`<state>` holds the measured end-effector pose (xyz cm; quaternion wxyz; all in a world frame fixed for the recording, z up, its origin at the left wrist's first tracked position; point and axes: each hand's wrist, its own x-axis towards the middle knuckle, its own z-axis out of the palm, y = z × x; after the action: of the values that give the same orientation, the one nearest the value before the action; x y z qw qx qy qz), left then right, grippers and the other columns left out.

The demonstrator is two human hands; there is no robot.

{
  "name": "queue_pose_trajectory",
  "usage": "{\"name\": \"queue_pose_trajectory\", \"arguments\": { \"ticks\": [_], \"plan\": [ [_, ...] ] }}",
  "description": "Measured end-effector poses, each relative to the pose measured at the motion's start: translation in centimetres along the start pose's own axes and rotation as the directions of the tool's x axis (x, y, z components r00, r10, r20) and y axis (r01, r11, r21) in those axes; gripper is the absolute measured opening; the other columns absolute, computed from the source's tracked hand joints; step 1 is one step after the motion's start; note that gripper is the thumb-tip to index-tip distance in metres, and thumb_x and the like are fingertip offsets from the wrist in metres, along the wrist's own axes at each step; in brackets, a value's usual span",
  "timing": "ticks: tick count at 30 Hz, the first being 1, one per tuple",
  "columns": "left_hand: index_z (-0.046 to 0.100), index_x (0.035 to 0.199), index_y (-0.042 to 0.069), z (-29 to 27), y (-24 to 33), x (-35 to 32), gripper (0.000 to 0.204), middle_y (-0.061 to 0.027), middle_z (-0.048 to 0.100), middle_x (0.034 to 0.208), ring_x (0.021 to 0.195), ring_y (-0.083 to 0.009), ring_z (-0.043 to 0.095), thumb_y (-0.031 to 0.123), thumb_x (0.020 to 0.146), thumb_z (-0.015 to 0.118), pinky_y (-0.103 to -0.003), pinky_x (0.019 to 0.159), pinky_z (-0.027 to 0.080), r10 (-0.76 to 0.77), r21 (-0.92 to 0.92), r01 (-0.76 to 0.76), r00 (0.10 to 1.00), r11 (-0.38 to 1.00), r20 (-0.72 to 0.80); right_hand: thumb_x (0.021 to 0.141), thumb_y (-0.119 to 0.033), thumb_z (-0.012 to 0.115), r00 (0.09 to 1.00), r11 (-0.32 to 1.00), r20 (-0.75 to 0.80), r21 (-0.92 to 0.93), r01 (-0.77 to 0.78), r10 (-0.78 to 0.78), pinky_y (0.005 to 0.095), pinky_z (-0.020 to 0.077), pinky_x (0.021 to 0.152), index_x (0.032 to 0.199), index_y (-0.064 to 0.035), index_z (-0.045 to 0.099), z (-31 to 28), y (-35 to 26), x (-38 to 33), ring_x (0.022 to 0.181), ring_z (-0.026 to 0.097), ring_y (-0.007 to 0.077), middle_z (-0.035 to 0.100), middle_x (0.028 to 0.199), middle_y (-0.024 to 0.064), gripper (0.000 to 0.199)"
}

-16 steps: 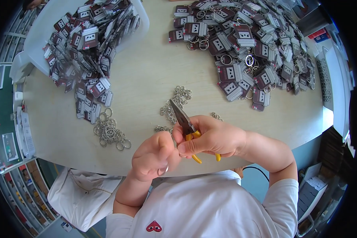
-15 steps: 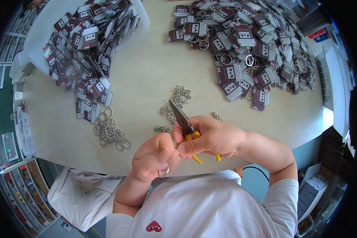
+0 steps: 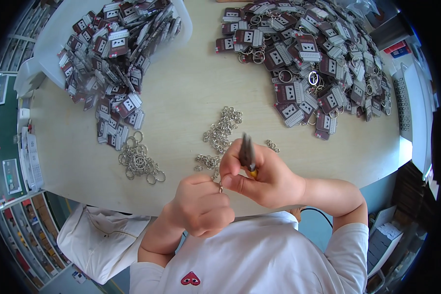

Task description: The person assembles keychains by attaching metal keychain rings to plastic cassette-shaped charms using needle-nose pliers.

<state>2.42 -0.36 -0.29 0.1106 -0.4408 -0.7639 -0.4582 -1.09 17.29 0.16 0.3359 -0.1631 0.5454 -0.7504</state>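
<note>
My right hand (image 3: 267,179) is closed around needle-nose pliers (image 3: 247,151), jaws pointing away from me and yellow handles mostly hidden in the palm. Its thumb and forefinger meet at a short metal chain (image 3: 221,187). On the other side of that chain, my left hand (image 3: 198,206) is curled, fingers folded, holding it at the fingertips. Whatever else lies inside the left fist is hidden. Just beyond my hands, small metal links (image 3: 223,130) lie in a loose heap, with a few more links (image 3: 272,145) to the right.
Split key rings (image 3: 141,160) are piled at the left. Behind them, flat cassette-like tags (image 3: 130,105) spill from a white plastic bin (image 3: 183,24). A large heap of similar tags with rings (image 3: 289,93) covers the table's far right. A white bag (image 3: 100,240) hangs below the left edge.
My left hand has turned over, knuckles now up, and the ring seen beneath it is out of sight. The pliers have swung more upright, their handles now mostly covered. A short chain shows between my hands.
</note>
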Motion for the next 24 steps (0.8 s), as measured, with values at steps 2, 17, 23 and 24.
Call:
{"name": "queue_pose_trajectory", "arguments": {
  "ticks": [2,17,23,24],
  "plan": [
    [0.049,0.068,0.012,0.0,0.0,-0.3,0.014,0.0011,0.049,0.061,0.046,-0.0148,0.043,0.008,0.057,0.056,-0.027,0.044,0.031,0.024,0.039,-0.024,1.0,0.999,-0.001,0.08,0.005,0.059,0.993,0.984,-0.005,-0.137,0.116,-0.118,0.0257,0.041,0.067,0.082,-0.0075,0.042,-0.2,0.3,0.1,0.076,0.05,0.0128,0.054,0.079,0.0033,0.021],
    [0.046,0.123,0.0,-17.2,-9.6,-12.0,0.06,-0.021,0.046,0.125,0.115,-0.0338,0.044,0.037,0.079,0.064,-0.04,0.098,0.035,-0.777,0.334,0.929,0.328,0.162,-0.537,0.078,0.005,0.057,0.731,0.631,0.052,-0.467,0.62,-0.68,0.0404,0.0405,0.08,0.081,-0.0111,0.043,-2.4,-2.9,0.3,0.068,0.049,0.0174,0.056,0.075,0.0036,0.022],
    [0.052,0.102,0.0,-15.5,-10.0,-10.2,0.038,-0.0152,0.052,0.109,0.1,-0.028,0.05,0.023,0.077,0.069,-0.038,0.087,0.04,-0.588,0.398,0.872,0.487,0.286,-0.646,0.079,0.005,0.057,0.756,0.677,-0.033,-0.471,0.566,-0.654,0.0359,0.0425,0.073,0.08,-0.0089,0.042,-2.8,-2.5,0.0,0.068,0.05,0.0166,0.054,0.075,0.0053,0.02],
    [0.052,0.098,0.001,-15.3,-9.6,-10.5,0.032,-0.0114,0.053,0.104,0.093,-0.0252,0.053,0.02,0.078,0.069,-0.036,0.082,0.043,-0.452,0.531,0.788,0.615,0.313,-0.646,0.079,0.005,0.057,0.755,0.675,-0.03,-0.471,0.567,-0.655,0.0359,0.0425,0.073,0.08,-0.0089,0.042,-2.8,-2.5,0.0,0.068,0.05,0.0166,0.054,0.075,0.0053,0.02]
  ]
}}
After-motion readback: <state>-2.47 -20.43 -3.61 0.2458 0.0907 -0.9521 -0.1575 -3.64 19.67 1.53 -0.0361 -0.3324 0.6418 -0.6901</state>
